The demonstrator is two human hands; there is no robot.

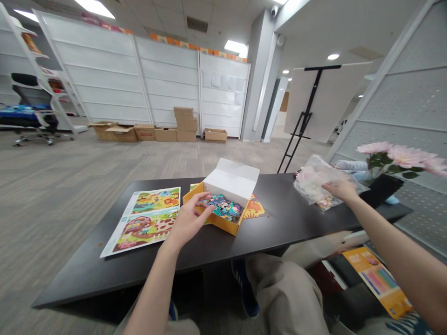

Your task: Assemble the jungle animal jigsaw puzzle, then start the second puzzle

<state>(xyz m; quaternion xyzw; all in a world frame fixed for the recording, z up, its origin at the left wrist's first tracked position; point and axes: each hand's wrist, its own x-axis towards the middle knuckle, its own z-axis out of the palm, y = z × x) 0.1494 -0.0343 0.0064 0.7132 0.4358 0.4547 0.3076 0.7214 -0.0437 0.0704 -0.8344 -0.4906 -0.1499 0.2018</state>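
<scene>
My left hand [188,221] hangs open over the near rim of an open yellow cardboard box [226,227], its fingers reaching towards colourful jigsaw pieces [223,208] inside. The box's white-lined lid [232,181] stands raised at the back. To the left lies a printed sheet of cartoon farm and animal scenes [146,221], and an orange printed card [253,208] sticks out from under the box. At the right end of the black table [286,223], my right hand [342,190] grips the edge of a clear plastic bag [314,182] with pale contents.
Pink artificial flowers [394,157] stand in a black vase [382,190] beyond the bag. An orange booklet [375,284] lies below the table's right side, near my beige-trousered knee [286,298]. Cardboard boxes [157,132] line the far wall; an easel [307,107] stands right.
</scene>
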